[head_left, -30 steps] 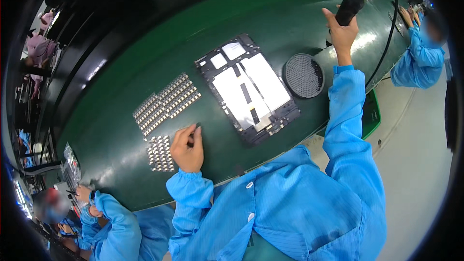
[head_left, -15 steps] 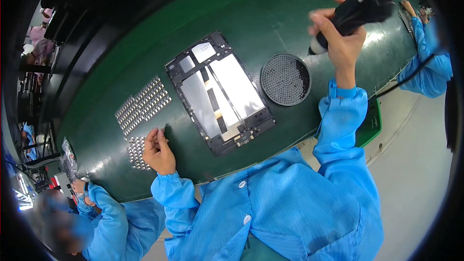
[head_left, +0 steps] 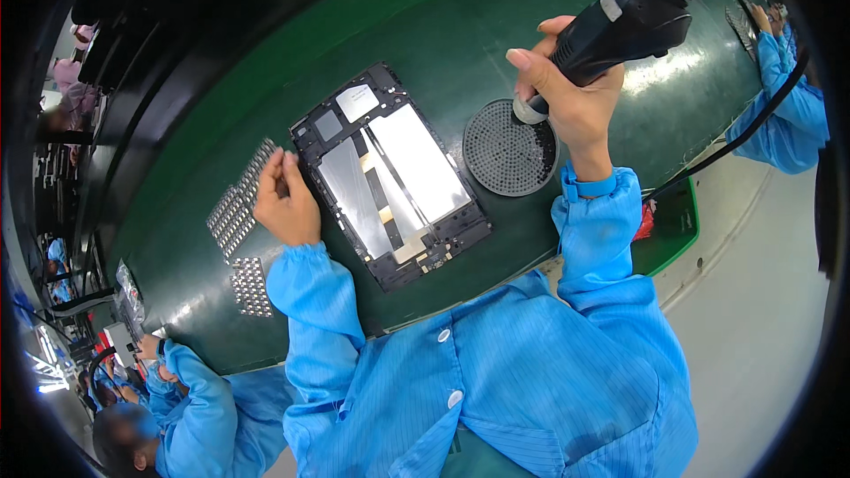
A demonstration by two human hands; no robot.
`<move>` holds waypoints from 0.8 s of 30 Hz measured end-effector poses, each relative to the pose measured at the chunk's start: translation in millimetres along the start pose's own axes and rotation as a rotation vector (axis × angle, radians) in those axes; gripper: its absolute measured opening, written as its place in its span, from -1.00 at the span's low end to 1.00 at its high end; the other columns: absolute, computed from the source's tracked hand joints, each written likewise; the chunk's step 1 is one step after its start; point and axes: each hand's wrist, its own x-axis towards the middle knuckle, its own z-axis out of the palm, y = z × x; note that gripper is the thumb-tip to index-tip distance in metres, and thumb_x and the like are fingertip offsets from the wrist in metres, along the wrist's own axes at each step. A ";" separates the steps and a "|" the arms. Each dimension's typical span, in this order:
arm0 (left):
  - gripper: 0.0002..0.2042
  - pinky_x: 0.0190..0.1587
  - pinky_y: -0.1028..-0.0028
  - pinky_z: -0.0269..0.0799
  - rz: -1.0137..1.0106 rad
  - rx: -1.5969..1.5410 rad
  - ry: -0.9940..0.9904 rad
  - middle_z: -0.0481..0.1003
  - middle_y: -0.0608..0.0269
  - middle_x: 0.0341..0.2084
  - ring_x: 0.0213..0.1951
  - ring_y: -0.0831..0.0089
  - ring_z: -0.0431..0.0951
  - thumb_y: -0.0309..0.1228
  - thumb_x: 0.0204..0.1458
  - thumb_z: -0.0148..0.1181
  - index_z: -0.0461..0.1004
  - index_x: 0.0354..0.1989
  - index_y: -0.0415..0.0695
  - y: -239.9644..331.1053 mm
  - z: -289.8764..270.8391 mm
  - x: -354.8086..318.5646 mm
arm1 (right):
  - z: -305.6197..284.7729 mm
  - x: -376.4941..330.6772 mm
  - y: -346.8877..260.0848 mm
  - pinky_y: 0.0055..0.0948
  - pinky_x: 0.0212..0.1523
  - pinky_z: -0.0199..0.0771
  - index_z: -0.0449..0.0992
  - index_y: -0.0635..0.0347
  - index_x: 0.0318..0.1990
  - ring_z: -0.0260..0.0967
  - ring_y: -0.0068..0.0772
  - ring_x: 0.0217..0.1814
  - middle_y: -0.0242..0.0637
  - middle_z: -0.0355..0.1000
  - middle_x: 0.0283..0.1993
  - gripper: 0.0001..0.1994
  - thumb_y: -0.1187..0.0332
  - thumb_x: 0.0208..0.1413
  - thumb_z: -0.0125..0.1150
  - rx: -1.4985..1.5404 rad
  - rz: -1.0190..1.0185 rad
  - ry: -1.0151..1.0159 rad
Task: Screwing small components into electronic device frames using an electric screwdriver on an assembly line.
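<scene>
My right hand (head_left: pixel 580 111) is wrapped round a black electric screwdriver (head_left: pixel 611 35), angled down so its pale nose meets the right part of a round grey perforated screw tray (head_left: pixel 505 158); the bit is hidden. Small dark screws sit along the tray's right side. My left hand (head_left: pixel 290 204) has its fingertips pinched together by the upper left edge of an opened tablet (head_left: pixel 416 159); what they hold, if anything, is too small to make out. The tablet lies flat with silver battery panels bared. Beside that hand is a sheet of small metal parts (head_left: pixel 232 219).
A smaller batch of metal parts (head_left: pixel 251 288) lies nearer me on the green table (head_left: pixel 190 296). A green bin (head_left: pixel 677 235) stands below the right edge. The screwdriver's cable (head_left: pixel 753 137) runs off rightward. Co-workers' blue sleeves (head_left: pixel 190 381) show at both sides.
My right hand has brought the screwdriver left and down from beside the screw tray onto it. My left hand has moved up from the smaller batch of parts to the tablet's left edge.
</scene>
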 end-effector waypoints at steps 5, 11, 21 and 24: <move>-0.84 -0.15 0.57 0.43 0.015 -0.244 -0.001 0.58 0.13 -0.31 -0.26 0.53 0.54 -0.51 0.11 0.14 0.53 -0.20 -0.32 -5.7 33.4 34.3 | 5.8 -1.4 3.8 -0.67 -0.64 0.29 0.44 0.33 -0.25 0.34 -0.65 -0.67 -0.39 0.43 -0.61 -0.71 0.57 -0.14 0.41 -0.043 0.023 -0.029; -0.85 -0.12 0.59 0.42 -0.066 -0.325 -0.139 0.56 0.17 -0.30 -0.24 0.54 0.52 -0.52 0.12 0.13 0.51 -0.20 -0.35 -3.5 37.5 30.3 | 13.2 0.6 11.1 -0.68 -0.63 0.28 0.44 0.34 -0.25 0.34 -0.66 -0.66 -0.39 0.44 -0.61 -0.71 0.57 -0.14 0.40 -0.055 0.029 -0.045; -0.85 -0.11 0.59 0.42 -0.055 -0.335 -0.142 0.56 0.16 -0.29 -0.23 0.53 0.53 -0.53 0.11 0.14 0.51 -0.20 -0.34 -4.0 32.8 24.6 | 20.7 1.4 19.7 -0.67 -0.63 0.31 0.44 0.33 -0.26 0.34 -0.66 -0.66 -0.39 0.43 -0.62 -0.73 0.59 -0.13 0.39 -0.049 0.027 -0.055; -0.85 -0.11 0.57 0.42 -0.064 -0.302 -0.155 0.56 0.16 -0.29 -0.22 0.52 0.53 -0.52 0.10 0.15 0.53 -0.22 -0.33 -2.0 29.6 21.7 | 23.7 0.0 20.9 -0.67 -0.64 0.31 0.44 0.33 -0.25 0.34 -0.66 -0.67 -0.39 0.42 -0.61 -0.72 0.60 -0.13 0.38 -0.073 0.039 -0.073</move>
